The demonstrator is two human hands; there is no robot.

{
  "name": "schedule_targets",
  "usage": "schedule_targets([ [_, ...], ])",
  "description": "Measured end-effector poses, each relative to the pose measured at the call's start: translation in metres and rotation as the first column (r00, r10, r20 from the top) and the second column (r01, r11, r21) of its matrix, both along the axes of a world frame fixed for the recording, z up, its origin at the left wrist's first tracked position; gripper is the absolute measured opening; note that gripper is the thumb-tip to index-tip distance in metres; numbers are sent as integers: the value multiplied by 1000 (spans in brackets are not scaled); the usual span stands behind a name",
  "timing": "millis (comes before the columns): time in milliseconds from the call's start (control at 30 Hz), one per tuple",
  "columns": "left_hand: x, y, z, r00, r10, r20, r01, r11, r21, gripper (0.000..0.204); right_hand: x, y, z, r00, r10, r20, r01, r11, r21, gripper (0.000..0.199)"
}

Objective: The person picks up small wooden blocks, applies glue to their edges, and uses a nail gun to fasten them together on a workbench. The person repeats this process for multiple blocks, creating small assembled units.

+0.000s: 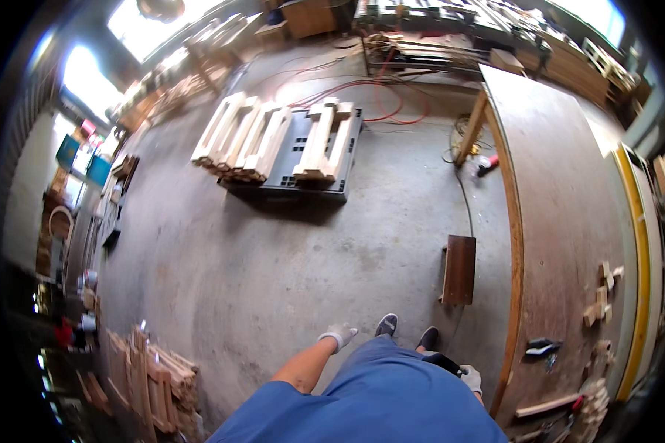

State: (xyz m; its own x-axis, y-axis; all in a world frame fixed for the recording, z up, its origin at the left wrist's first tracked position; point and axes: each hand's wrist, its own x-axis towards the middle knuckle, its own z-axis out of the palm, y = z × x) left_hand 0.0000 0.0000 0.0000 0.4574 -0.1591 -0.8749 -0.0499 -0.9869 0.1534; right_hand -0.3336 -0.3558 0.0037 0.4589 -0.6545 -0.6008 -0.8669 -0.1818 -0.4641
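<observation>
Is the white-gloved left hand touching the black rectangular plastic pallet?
Apart. The head view shows open grey floor between the white-gloved left hand and the black rectangular plastic pallet.

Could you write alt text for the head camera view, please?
Seen from above, a blue-shirted person stands on a grey floor, gloved left hand empty, gloved right hand by a black object. Ahead, pale wooden pieces lie on a dark pallet; a long table stands at right.
</observation>
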Motion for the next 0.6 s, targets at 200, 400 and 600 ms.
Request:
schedule_targets([
  [200,-50,-18,25,970,241,37,-234,964,-126,53,56,-51,29,995,96,-31,-89,979,181,22],
  [400,-106,1,7,960,271,73,-263,960,-97,49,40,-95,-54,977,169,129,-189,967,169,23],
  [600,-156,3,18,913,395,104,-394,919,-34,49,68,-86,29,979,166,-117,-124,946,301,35],
])
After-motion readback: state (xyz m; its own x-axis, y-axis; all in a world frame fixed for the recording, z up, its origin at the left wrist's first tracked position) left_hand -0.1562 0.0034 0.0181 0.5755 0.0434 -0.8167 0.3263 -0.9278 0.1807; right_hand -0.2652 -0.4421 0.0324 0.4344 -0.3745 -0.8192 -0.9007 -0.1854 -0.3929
